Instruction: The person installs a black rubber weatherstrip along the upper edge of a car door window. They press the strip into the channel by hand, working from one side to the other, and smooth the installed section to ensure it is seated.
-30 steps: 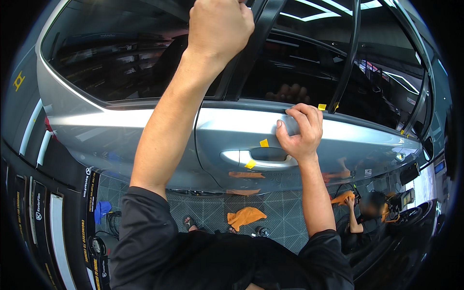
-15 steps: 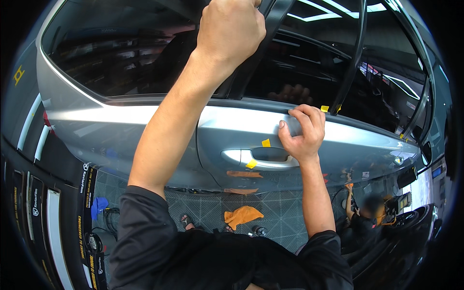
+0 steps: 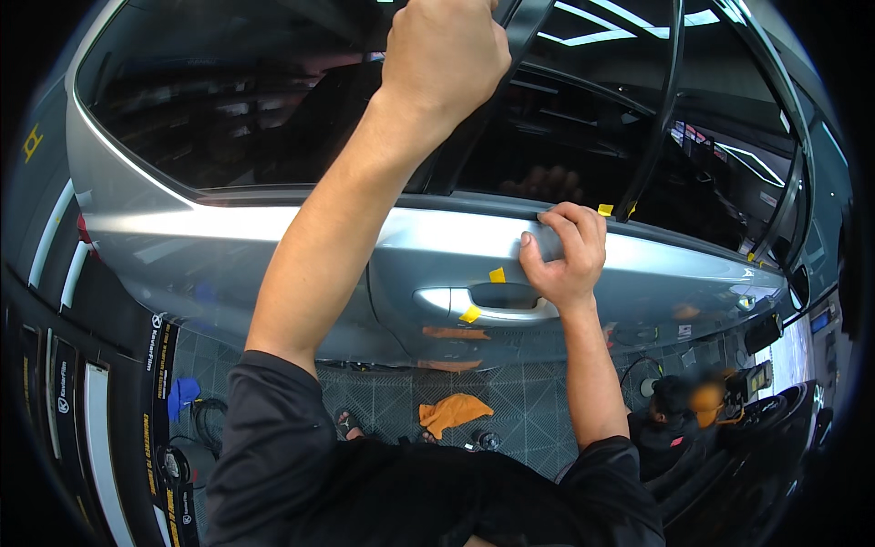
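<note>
My left hand [image 3: 445, 56] is raised at the top edge of the picture, in front of the dark pillar trim [image 3: 521, 41] between two side windows. It is closed, with the fingers bent away out of sight, so what they grip is hidden. My right hand [image 3: 574, 255] rests on the upper edge of the silver-grey car door [image 3: 447, 230], just below the tinted window [image 3: 565, 146]. Its fingers are bent over the edge and the thumb stands apart. Left of it lies the silver door handle [image 3: 510, 314]. Small yellow tape pieces [image 3: 497, 274] stick on and around the handle.
An orange cloth [image 3: 456, 413] lies on the grey tiled floor [image 3: 538, 401] below the door. At the lower right a co-worker [image 3: 670, 424] is beside a dark car [image 3: 766, 438]. Coiled black cable [image 3: 210, 417] and a blue cloth [image 3: 183, 397] are at the left.
My left hand has shifted slightly right, still closed. My right hand stays on the door edge. At the lower right the co-worker has lowered the raised arm and changed posture.
</note>
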### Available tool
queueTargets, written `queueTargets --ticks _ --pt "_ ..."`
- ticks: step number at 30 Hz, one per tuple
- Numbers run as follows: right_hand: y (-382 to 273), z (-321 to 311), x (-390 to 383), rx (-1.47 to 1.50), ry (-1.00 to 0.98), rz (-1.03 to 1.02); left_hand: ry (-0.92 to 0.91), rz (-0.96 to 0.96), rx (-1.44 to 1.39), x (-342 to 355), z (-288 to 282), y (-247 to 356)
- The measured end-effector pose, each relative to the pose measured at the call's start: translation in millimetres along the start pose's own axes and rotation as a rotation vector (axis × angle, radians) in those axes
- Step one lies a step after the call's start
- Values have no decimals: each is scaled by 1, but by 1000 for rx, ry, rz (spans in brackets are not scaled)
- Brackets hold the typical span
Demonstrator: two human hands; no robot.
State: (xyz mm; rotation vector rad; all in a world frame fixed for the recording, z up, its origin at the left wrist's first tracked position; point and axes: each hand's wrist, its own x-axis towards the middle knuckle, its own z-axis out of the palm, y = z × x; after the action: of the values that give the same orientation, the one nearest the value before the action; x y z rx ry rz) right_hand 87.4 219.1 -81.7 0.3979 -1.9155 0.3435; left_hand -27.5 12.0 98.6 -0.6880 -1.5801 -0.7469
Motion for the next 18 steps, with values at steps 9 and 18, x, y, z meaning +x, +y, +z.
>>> queueTargets --ticks 9,18 --pt "1 0 -1 6 4 -10 -6 26 40 13 4 0" --pt "0 -1 0 9 13 -19 -80 1 54 19 3 6"
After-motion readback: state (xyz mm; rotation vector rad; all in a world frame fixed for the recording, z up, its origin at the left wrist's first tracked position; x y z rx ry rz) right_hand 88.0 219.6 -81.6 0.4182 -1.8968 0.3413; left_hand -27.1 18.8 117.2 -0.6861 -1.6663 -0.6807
